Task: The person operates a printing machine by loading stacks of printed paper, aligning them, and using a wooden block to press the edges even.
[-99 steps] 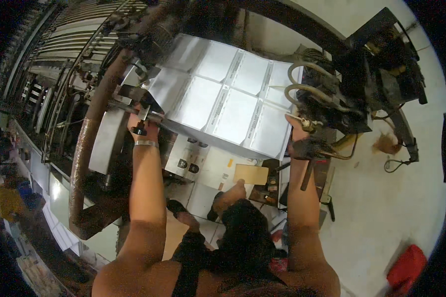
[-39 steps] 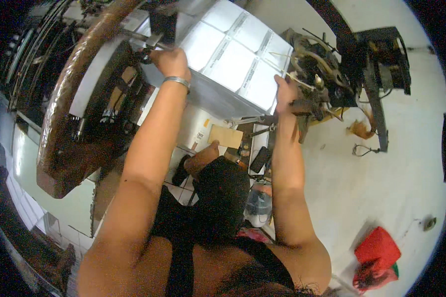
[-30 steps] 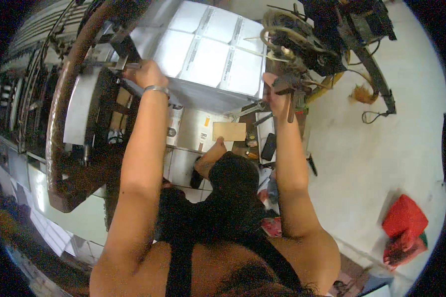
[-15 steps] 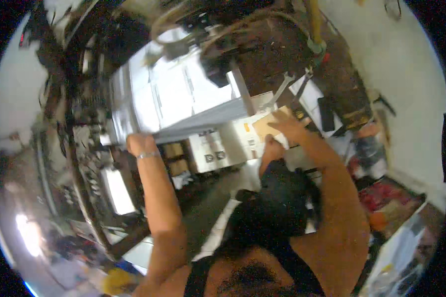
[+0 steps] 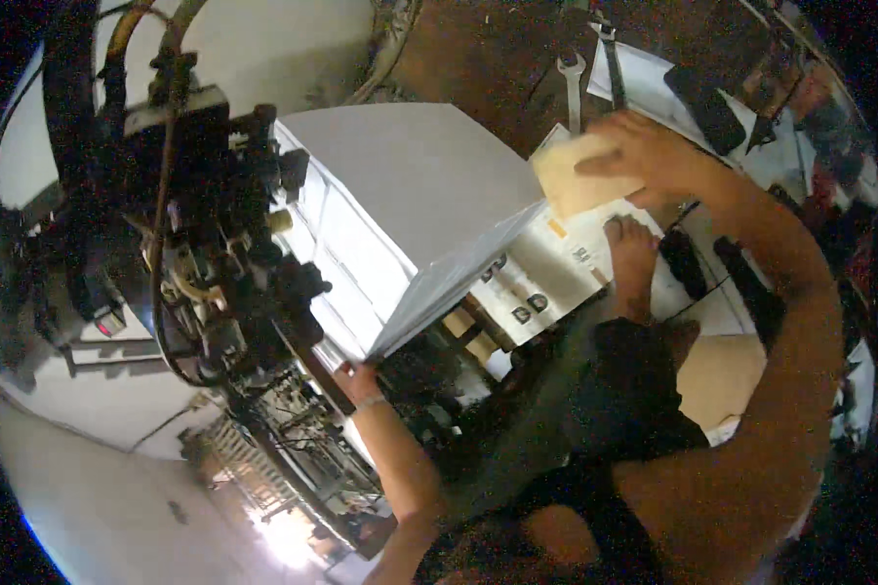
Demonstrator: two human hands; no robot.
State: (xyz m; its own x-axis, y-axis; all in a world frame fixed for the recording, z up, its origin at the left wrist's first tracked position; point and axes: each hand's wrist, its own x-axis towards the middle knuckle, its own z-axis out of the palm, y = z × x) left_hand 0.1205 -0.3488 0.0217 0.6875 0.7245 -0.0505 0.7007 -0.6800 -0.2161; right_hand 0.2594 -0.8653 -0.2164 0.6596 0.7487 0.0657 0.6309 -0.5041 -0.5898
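Observation:
A large stack of white paper stands in the middle, its pale side facing me. My left hand is at the stack's near lower corner, beside a dark machine bar. Its fingers look closed but are partly hidden, so what they grip does not show. On the right, my right hand holds a tan flat board, thumb across its face, close to the stack's right corner. Below the board lies a white box with dark printed marks.
Dark machine parts with hoses crowd the left. An open-ended wrench and a black flat object lie at the far right. My bare foot rests by the box, and a tan sheet lies farther right.
My view has turned and shifted, bringing the machine at left in clearly. My right hand and the tan board have moved away from my foot, toward the stack. My left hand stays by the stack's corner.

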